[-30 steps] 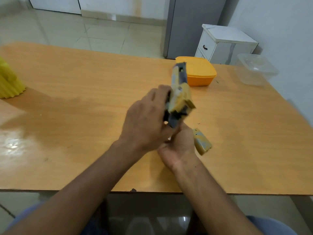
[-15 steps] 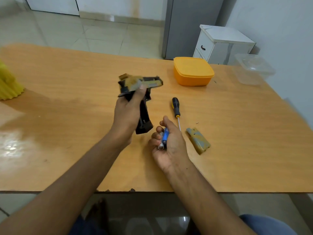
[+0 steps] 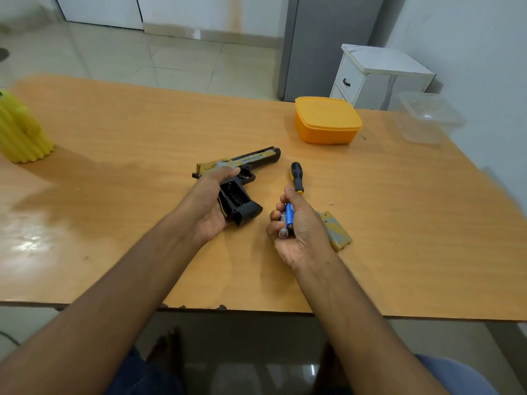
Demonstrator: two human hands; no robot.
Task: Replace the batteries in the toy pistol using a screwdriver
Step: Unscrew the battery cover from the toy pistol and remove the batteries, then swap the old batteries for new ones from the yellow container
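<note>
The black and yellow toy pistol [image 3: 245,166] lies on its side on the wooden table [image 3: 128,155], barrel pointing right. Its grip shows an open, empty battery compartment [image 3: 235,195]. My left hand [image 3: 209,203] holds the pistol around the grip and rear. My right hand [image 3: 299,229] is palm-up just to the right and grips batteries [image 3: 287,220], one blue and one silver-ended. The black and yellow screwdriver [image 3: 296,176] lies on the table just beyond my right hand. The camouflage battery cover [image 3: 339,235] lies partly hidden under my right hand's edge.
An orange lidded box [image 3: 326,121] stands at the back right, with a clear plastic container [image 3: 427,118] near the right edge. A yellow ribbed object [image 3: 22,135] sits at the far left. A tiny screw [image 3: 331,203] lies right of the screwdriver.
My left hand has lowered the pistol from upright in the air to flat on the table. My right hand came away from the grip holding the batteries.
</note>
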